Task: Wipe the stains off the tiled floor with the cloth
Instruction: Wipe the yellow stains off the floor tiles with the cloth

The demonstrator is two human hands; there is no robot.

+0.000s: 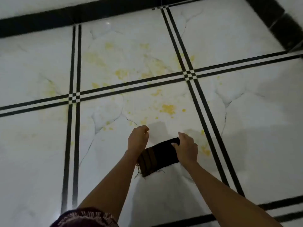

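A dark folded cloth (158, 157) with brown stripes and frayed threads hangs between my two hands above the white marble-look tiled floor (114, 161). My right hand (186, 149) pinches its upper right corner. My left hand (138, 138) is curled at the cloth's left edge; whether it grips the cloth is hidden by the wrist. Yellow stains (168, 108) are scattered over the tiles ahead of the hands, with more patches farther off (121, 73) and a small one just right of my right hand (205, 150).
Double black stripes (74, 95) divide the tiles into squares. A black skirting band (65, 18) runs along the far wall and another down the right corner (282, 30). A patterned maroon garment (85, 217) shows at the bottom edge.
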